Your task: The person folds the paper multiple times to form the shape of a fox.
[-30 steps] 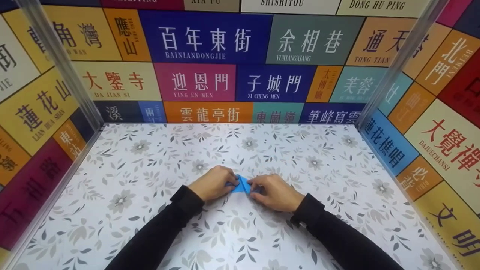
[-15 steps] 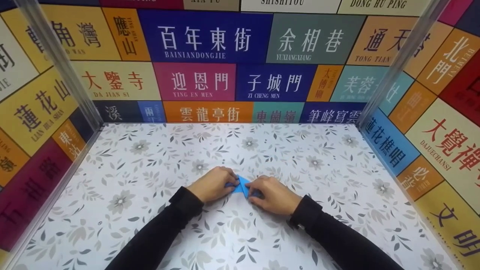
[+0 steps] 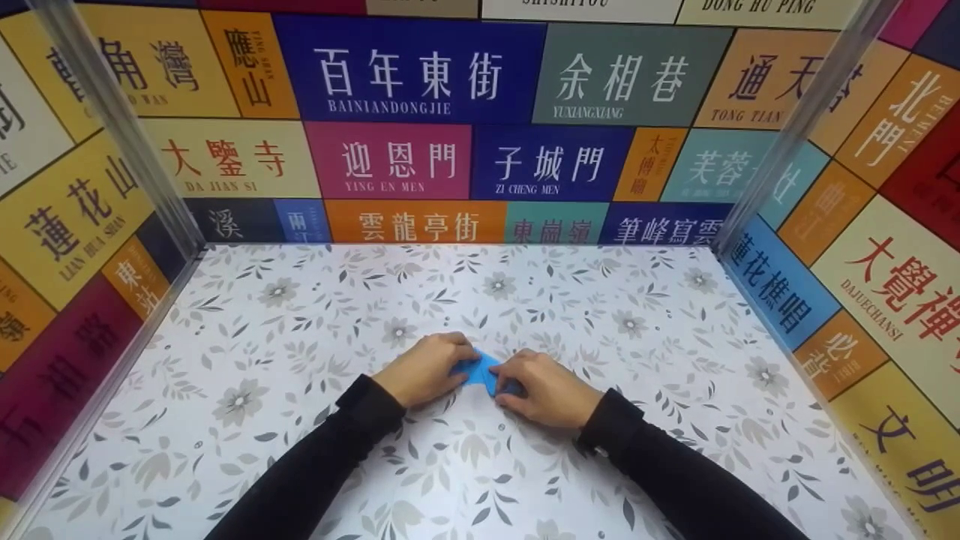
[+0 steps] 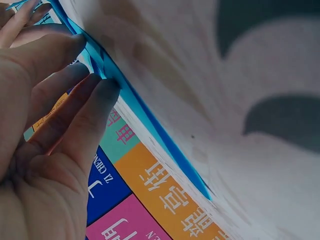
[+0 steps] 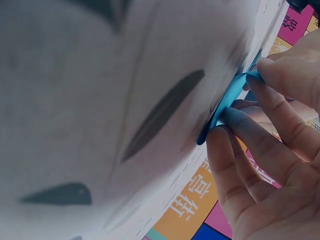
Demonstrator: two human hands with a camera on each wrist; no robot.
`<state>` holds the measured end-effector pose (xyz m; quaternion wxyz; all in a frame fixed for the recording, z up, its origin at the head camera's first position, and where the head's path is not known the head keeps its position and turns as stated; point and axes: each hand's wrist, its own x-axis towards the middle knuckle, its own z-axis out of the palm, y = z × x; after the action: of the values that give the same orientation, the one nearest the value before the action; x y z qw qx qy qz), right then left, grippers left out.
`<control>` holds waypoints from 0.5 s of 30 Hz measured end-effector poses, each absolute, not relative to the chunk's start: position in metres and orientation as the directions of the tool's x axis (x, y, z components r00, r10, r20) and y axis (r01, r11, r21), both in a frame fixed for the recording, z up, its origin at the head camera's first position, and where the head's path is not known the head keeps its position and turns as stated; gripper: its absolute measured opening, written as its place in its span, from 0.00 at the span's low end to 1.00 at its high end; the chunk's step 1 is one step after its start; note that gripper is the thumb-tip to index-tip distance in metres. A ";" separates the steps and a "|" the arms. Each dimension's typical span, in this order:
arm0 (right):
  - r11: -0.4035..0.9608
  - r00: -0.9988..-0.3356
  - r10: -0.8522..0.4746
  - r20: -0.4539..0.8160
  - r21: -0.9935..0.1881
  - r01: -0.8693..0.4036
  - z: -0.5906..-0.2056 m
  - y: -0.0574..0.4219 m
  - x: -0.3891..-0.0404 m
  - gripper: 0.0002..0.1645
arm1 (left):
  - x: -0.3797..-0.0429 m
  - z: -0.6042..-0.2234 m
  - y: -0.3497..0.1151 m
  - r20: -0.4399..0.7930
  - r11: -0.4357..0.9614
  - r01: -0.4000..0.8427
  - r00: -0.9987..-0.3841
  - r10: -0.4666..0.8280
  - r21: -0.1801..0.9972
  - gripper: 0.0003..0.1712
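Note:
A small piece of folded blue paper (image 3: 477,373) lies on the patterned tabletop, its top coming to a point between the hands. At its left side my left hand (image 3: 429,369) holds it down, fingers bent; in the left wrist view the thumb and fingertips (image 4: 107,89) touch the blue paper (image 4: 150,120) along its fold. From the right, my right hand (image 3: 551,388) pinches a flap between thumb and index finger. In the right wrist view the other fingertips (image 5: 217,134) rest on the paper (image 5: 230,97) near its edge. The fingers hide part of the folds.
A white tabletop (image 3: 480,300) with grey flowers and leaves surrounds the hands. Panels of coloured blocks with lettering enclose it: a back wall (image 3: 409,71), a left wall (image 3: 82,225) and a right wall (image 3: 892,255). Clear strips (image 3: 142,142) run up the corners.
My right hand has shifted slightly left, closer to the paper's middle, and the right-hand flap shows a different slant. My left hand stays almost in place on the paper.

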<state>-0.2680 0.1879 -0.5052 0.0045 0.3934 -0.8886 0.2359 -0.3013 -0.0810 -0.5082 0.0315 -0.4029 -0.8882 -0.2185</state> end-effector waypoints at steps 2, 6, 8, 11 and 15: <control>0.581 -0.690 -0.697 0.192 -0.413 -0.702 -0.506 0.188 -0.268 0.07 | -0.300 -0.508 -0.081 0.215 0.588 0.725 -0.677 0.704 0.358 0.21; 0.573 -0.686 -0.701 0.197 -0.418 -0.705 -0.506 0.189 -0.268 0.07 | -0.300 -0.507 -0.079 0.185 0.598 0.727 -0.674 0.715 0.338 0.22; 0.566 -0.681 -0.704 0.202 -0.420 -0.709 -0.505 0.189 -0.268 0.07 | -0.300 -0.506 -0.079 0.170 0.603 0.726 -0.675 0.718 0.330 0.22; 0.556 -0.674 -0.709 0.210 -0.422 -0.716 -0.505 0.190 -0.268 0.05 | -0.299 -0.505 -0.077 0.158 0.615 0.723 -0.679 0.717 0.314 0.21; 0.556 -0.669 -0.713 0.209 -0.412 -0.722 -0.504 0.190 -0.268 0.05 | -0.299 -0.505 -0.074 0.166 0.627 0.726 -0.681 0.714 0.281 0.19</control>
<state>-0.2678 0.1896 -0.5045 0.0088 0.4067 -0.8821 0.2376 -0.2990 -0.0737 -0.5048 0.0191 -0.3991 -0.9019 -0.1644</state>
